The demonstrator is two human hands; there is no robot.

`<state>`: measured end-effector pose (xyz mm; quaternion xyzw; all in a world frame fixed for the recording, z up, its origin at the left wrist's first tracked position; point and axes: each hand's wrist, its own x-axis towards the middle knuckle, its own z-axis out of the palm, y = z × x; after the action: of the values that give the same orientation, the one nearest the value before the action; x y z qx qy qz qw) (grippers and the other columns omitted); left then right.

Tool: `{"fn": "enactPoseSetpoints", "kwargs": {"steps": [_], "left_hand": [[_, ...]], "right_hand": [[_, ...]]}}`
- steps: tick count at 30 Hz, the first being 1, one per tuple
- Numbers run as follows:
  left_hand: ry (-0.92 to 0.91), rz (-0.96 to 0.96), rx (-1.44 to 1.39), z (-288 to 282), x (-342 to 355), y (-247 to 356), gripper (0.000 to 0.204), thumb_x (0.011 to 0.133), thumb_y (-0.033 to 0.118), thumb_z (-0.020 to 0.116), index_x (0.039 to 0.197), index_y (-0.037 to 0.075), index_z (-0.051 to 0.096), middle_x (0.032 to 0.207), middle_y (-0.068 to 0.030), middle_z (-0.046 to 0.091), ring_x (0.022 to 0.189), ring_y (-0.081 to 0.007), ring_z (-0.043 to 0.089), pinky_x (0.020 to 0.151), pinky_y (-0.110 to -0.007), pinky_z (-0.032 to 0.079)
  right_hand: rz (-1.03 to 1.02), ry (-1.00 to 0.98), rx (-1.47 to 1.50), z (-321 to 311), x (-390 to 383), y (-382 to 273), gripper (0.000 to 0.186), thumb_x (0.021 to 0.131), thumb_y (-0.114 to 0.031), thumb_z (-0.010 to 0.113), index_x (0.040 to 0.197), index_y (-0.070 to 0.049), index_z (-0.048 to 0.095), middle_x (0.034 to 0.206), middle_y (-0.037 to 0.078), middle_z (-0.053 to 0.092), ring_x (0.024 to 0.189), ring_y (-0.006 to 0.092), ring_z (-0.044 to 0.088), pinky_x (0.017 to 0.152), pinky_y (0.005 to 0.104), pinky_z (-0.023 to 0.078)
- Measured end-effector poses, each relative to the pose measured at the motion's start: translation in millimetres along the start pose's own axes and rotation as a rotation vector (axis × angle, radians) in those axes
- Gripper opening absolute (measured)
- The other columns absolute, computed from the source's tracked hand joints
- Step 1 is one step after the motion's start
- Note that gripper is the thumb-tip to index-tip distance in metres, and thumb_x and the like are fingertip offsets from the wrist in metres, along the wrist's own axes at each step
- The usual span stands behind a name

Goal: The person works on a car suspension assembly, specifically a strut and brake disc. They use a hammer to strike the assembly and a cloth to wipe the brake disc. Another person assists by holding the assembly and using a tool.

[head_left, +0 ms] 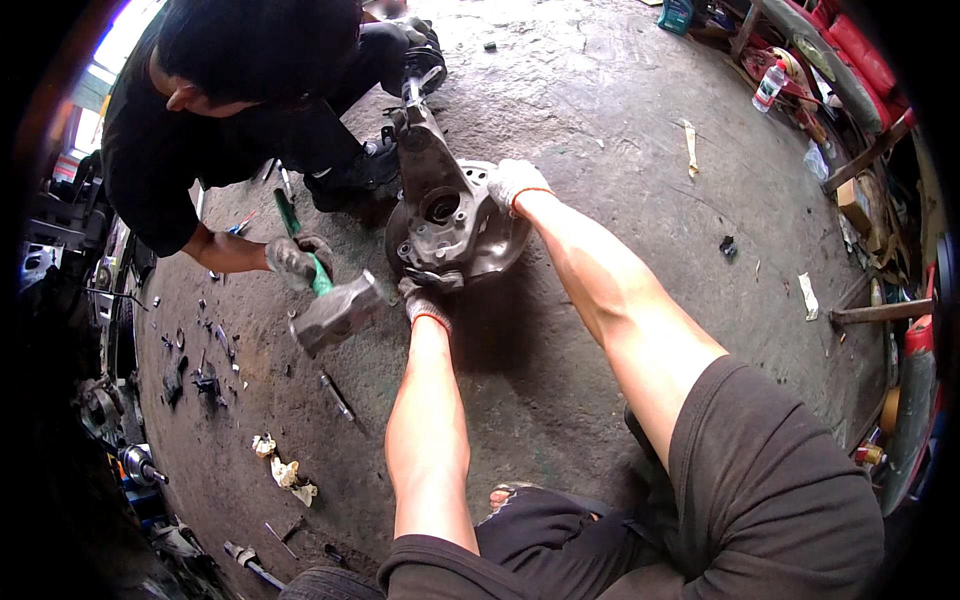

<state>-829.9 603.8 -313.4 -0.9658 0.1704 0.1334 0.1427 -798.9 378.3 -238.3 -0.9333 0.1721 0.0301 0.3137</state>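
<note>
A greasy steering knuckle (440, 215) with a brake disc (502, 243) behind it is held up off the floor in front of me. My left hand (427, 305), in a pale knitted glove, grips its lower edge, with the fingertips partly hidden beneath the metal. At the upper right rim my right hand (515, 184), gloved the same way, is closed on the edge of the assembly; its far fingers are out of sight. Just left of the knuckle, a crouching co-worker's gloved hand (293, 262) holds a sledgehammer (340, 310) by its green handle.
The co-worker (250, 90) crouches close at the far left. A metal rod (338, 396), crumpled gloves (287, 472) and dark scraps (205, 383) lie on the left floor. A plastic bottle (769, 86) and a red-cushioned seat (860, 55) stand at the right.
</note>
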Motion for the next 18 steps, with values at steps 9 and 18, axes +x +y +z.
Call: {"fn": "enactPoseSetpoints", "kwargs": {"steps": [9,18], "left_hand": [[0.231,-0.081,-0.4,63,24,-30,0.06,0.091,0.04,0.035,0.142,0.011,0.03,0.147,-0.0051,0.032,0.134,-0.0221,0.03,0.109,-0.036,0.024],[0.436,0.125,-0.833,65,35,-5,0.054,0.092,0.04,0.032,0.138,0.012,0.036,0.144,-0.0032,0.036,0.132,-0.0229,0.033,0.107,-0.037,0.026]], "right_hand": [[-0.011,-0.089,0.013,-3,-4,-17,0.038,0.084,-0.025,0.043,0.096,0.0,0.068,0.098,0.025,0.063,0.095,0.0368,0.062,0.085,0.0419,0.047],[0.026,-0.018,0.014,-3,-2,-1,0.04,0.084,-0.029,0.043,0.098,0.0,0.067,0.102,0.026,0.062,0.101,0.0373,0.06,0.09,0.042,0.045]]}}
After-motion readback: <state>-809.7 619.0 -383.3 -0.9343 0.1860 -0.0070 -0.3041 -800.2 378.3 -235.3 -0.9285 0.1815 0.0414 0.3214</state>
